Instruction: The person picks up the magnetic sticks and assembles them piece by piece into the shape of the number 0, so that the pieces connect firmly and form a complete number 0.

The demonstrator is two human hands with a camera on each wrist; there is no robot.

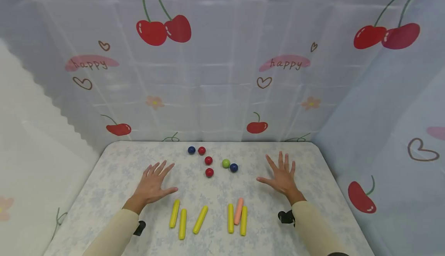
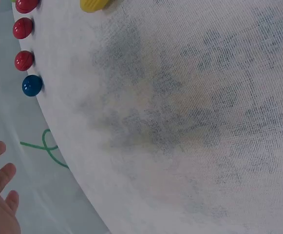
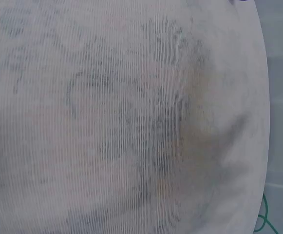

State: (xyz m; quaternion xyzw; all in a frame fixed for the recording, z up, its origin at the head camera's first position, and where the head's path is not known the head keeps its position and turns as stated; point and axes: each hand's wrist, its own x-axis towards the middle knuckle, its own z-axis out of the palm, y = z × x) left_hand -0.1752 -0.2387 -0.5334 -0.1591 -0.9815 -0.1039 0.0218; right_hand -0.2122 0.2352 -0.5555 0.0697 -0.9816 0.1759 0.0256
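Note:
My left hand (image 1: 153, 185) is spread with straight fingers over the left half of the table, holding nothing. On the right side my right hand (image 1: 282, 177) is likewise spread and holds nothing. Between the hands lie several small shiny balls: red (image 1: 209, 172), dark blue (image 1: 234, 167) and one green (image 1: 226, 163). Nearer the front are several yellow sticks (image 1: 182, 224), in a left and a right group. An orange stick (image 1: 238, 211) lies between two yellow ones on the right. In the left wrist view a blue ball (image 2: 32, 85) sits near the table's edge.
The table (image 1: 114, 194) has a pale blue-grey mottled cover. A curtain (image 1: 222, 74) printed with cherries and hearts hangs behind it and along the right side. A pale sheet (image 1: 31, 151) hangs on the left. Dark straps (image 1: 286, 217) show at both wrists.

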